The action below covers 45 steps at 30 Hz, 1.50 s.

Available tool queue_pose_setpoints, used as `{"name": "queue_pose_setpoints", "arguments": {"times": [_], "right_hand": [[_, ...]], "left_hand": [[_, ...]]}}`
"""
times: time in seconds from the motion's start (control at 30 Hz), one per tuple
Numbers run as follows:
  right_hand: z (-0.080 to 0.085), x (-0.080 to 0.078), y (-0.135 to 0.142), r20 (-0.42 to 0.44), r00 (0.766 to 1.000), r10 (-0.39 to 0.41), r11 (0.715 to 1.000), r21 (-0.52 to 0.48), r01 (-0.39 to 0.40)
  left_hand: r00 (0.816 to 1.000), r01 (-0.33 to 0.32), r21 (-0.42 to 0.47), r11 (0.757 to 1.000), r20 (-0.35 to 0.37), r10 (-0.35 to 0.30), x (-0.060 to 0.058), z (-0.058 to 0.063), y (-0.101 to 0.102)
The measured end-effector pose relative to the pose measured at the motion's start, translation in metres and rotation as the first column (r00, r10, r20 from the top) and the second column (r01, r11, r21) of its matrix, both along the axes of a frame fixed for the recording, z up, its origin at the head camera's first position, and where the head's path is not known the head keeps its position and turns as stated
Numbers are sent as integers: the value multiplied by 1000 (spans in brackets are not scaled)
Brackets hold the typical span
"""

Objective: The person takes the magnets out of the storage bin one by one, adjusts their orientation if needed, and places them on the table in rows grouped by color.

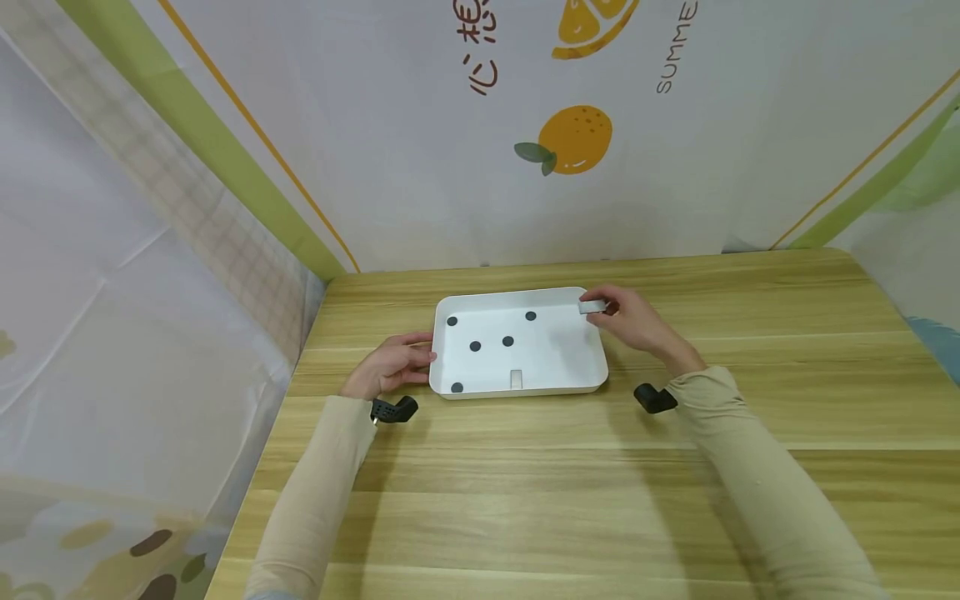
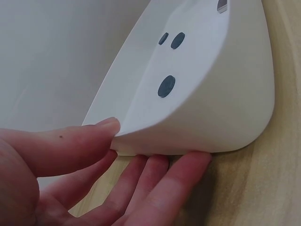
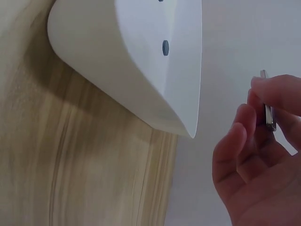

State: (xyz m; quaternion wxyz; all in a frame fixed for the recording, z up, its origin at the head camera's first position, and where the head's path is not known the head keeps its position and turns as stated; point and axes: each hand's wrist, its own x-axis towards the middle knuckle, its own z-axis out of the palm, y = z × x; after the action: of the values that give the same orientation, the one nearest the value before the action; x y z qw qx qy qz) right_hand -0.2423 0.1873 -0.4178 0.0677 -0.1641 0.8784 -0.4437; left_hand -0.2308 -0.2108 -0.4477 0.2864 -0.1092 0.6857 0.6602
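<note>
White tray (image 1: 555,354) is set flat on the wood-grain table (image 1: 525,500), long side across, towards the far edge. Left end of the tray is held by the left hand (image 1: 392,367): in the left wrist view the thumb is rested on the rim and the fingertips are pressed low against the outer wall, so the wall is gripped between them. Small silver piece (image 1: 592,307) is pinched between thumb and fingers of the right hand (image 1: 626,319), with the other fingers bent; in the head view it is seen over the far right corner of the tray, and in the right wrist view it is shown edge-on, thin, metallic, apart from the tray wall. Inside the tray, five black discs (image 1: 507,341) are scattered over the floor: two near the middle, one towards the far wall, one at the far left corner, one at the near left corner. A second silver piece (image 1: 516,379), rectangular, is placed by the near wall, roughly mid-length; whether that wall is touched by it cannot be told. Both arms are covered by beige sleeves (image 1: 757,475), and a black wrist mount (image 1: 393,410) is worn at each cuff. The table is backed by a white curtain (image 1: 420,200) printed with orange fruit (image 1: 576,140), brown characters and lettering, with green and orange stripes also seen.
</note>
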Motion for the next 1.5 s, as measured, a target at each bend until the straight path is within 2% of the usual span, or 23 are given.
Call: {"name": "queue_pose_setpoints", "arguments": {"times": [0.53,0.83,1.07,1.5], "right_hand": [[-3,-6,27,-64,997,-32,999,3,32],[-16,-10,44,-55,997,-54,997,46,57],[-20,-11,52,-40,997,-70,992,104,74],[-35,-17,65,-57,996,-68,984,163,76]], "left_hand": [[1000,27,7,1000,-6,-27,-2,0,-1],[1000,31,3,1000,4,-31,-4,1,0],[1000,21,3,1000,20,-21,-4,4,0],[999,52,13,999,9,-52,-5,2,-2]]}}
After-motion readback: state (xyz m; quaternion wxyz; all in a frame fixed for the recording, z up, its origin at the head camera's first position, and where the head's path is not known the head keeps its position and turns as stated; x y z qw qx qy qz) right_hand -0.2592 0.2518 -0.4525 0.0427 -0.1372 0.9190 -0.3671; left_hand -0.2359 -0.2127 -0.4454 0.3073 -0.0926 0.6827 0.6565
